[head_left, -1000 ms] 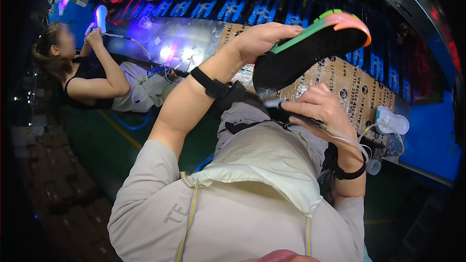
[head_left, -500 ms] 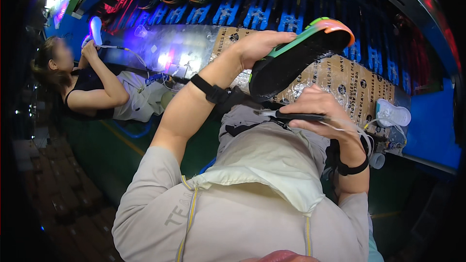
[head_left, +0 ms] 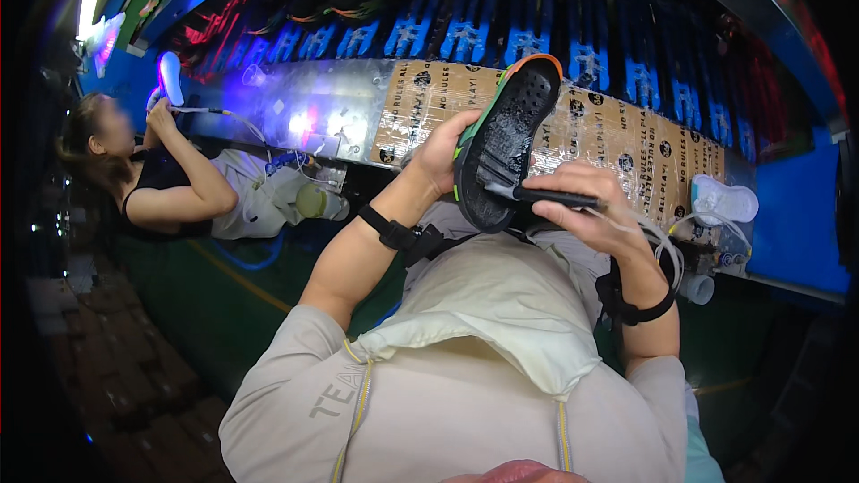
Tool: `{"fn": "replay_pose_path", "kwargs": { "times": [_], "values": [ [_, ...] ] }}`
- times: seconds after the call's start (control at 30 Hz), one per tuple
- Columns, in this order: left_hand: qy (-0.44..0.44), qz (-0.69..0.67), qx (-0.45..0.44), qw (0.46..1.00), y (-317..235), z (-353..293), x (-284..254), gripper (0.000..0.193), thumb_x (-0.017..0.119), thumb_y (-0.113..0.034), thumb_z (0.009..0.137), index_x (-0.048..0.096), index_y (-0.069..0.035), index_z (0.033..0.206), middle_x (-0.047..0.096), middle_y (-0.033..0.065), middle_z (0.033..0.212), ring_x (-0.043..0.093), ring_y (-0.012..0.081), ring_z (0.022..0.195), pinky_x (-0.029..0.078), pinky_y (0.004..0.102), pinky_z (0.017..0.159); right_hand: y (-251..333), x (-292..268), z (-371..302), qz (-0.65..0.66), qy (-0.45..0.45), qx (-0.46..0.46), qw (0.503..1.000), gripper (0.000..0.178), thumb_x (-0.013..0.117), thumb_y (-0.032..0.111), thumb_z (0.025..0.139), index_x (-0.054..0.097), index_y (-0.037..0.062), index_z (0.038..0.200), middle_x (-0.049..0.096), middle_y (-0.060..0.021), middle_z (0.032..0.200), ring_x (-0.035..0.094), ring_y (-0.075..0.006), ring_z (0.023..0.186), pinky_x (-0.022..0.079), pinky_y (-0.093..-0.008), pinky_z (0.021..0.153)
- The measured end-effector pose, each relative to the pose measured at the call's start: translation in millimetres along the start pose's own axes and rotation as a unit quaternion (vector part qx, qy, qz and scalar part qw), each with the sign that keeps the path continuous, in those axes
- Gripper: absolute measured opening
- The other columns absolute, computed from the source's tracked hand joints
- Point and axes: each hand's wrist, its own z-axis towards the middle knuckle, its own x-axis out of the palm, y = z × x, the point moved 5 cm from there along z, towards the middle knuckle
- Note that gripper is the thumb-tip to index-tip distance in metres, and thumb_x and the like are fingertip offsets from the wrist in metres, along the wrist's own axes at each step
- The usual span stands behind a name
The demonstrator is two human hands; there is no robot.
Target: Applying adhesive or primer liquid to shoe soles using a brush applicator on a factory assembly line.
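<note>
A shoe sole [head_left: 512, 130] with a black, partly glossy face and a green and orange rim is held tilted above my lap. My left hand [head_left: 442, 150] is closed on its left edge, the fingertips hidden behind it. In my right hand [head_left: 586, 197] is a brush [head_left: 555, 198] with a black handle, gripped between thumb and fingers. The bristles touch the lower, heel part of the sole's black face, where wet-looking streaks show. A pale thin tube [head_left: 660, 237] runs from the brush handle past my right wrist.
Printed brown cardboard [head_left: 598, 139] covers part of the metal bench [head_left: 344, 89] ahead. Behind it stands a row of blue holders [head_left: 465, 40]. A white sole [head_left: 723, 200] lies at the right, above a white cup [head_left: 697, 287]. At the left, a co-worker [head_left: 183, 156] holds another sole [head_left: 170, 79].
The sole has turned more upright and come lower, its black face now toward me. The brush tip has gone from apart from the sole to touching its heel part.
</note>
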Motion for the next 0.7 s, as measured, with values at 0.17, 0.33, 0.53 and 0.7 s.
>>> {"fn": "replay_pose_path", "kwargs": {
  "times": [0.17,0.33,0.53,0.7],
  "values": [
    [0.054,-0.043,-0.003,0.998,2,-14,31,0.057,0.024,-0.031,0.105,0.055,0.008,0.133,0.069,0.0236,0.12,0.071,0.0323,0.105,0.059,0.046,0.093,-23,-14,9,-0.013,-0.191,0.1,0.976,0.028,0.078,0.008,0.084,0.074,0.0041,0.111,0.07,-0.0115,0.088,0.065,-0.0248,0.073,0.05,-0.0341,0.068],
    [0.04,-0.105,0.013,0.994,10,-11,7,0.056,0.024,-0.032,0.106,0.058,0.005,0.13,0.07,0.0212,0.117,0.072,0.0298,0.101,0.06,0.0449,0.091,-6,8,8,-0.192,-0.148,-0.051,0.969,0.032,0.08,0.01,0.082,0.073,0.0079,0.113,0.066,-0.0077,0.083,0.062,-0.0262,0.072,0.049,-0.0366,0.066],
    [-0.002,-0.057,0.01,0.998,15,-17,-18,0.058,0.025,-0.033,0.105,0.053,0.006,0.137,0.066,0.0249,0.126,0.069,0.0342,0.109,0.057,0.0482,0.097,5,10,6,0.082,0.078,-0.077,0.991,0.028,0.08,0.011,0.08,0.076,0.0072,0.108,0.068,-0.0086,0.083,0.063,-0.0277,0.071,0.049,-0.0367,0.069],
    [0.025,-0.089,0.03,0.995,14,-13,-7,0.056,0.026,-0.033,0.105,0.058,0.005,0.131,0.07,0.0206,0.119,0.07,0.0297,0.106,0.057,0.0465,0.095,1,19,8,-0.064,-0.029,-0.063,0.996,0.032,0.081,0.012,0.079,0.074,0.0072,0.11,0.067,-0.0103,0.084,0.063,-0.0279,0.075,0.048,-0.0383,0.068]
  ]
}}
